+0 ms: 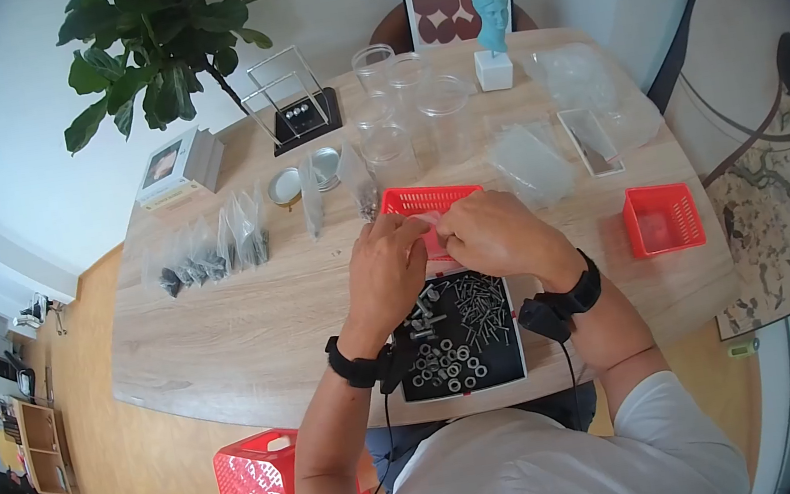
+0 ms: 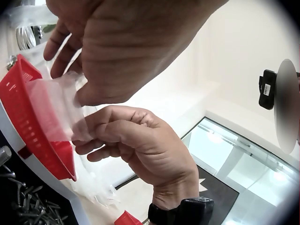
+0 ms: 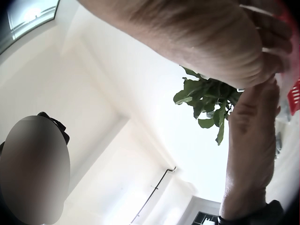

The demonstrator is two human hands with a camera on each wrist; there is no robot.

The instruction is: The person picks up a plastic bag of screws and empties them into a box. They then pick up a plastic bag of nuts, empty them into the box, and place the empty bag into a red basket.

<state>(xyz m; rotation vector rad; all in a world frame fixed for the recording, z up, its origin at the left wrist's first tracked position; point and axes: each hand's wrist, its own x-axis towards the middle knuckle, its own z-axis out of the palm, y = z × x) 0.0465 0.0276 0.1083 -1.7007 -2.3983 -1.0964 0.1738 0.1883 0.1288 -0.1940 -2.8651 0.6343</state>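
A clear plastic bag (image 2: pixel 58 110) is pinched between both hands over a red basket (image 1: pixel 432 194), seen best in the left wrist view. The left hand (image 1: pixel 388 266) grips one side of the bag with thumb and fingers. On the other side the right hand (image 1: pixel 506 233) pinches it, fingers curled. Just nearer the body lies a black tray (image 1: pixel 492 365) with bolts (image 1: pixel 423 322), screws (image 1: pixel 482 307) and nuts or washers (image 1: pixel 449 365). Whether the bag holds anything cannot be told.
Filled bags (image 1: pixel 247 237) stand at the left, with lids (image 1: pixel 286 187) and clear cups (image 1: pixel 389 152) behind. Empty bags (image 1: pixel 533 165), a white-framed tray (image 1: pixel 592 140) and another red basket (image 1: pixel 662 220) are at the right. A bust (image 1: pixel 492 21), books (image 1: pixel 177 171) and Newton's cradle (image 1: pixel 304 118) stand farther back.
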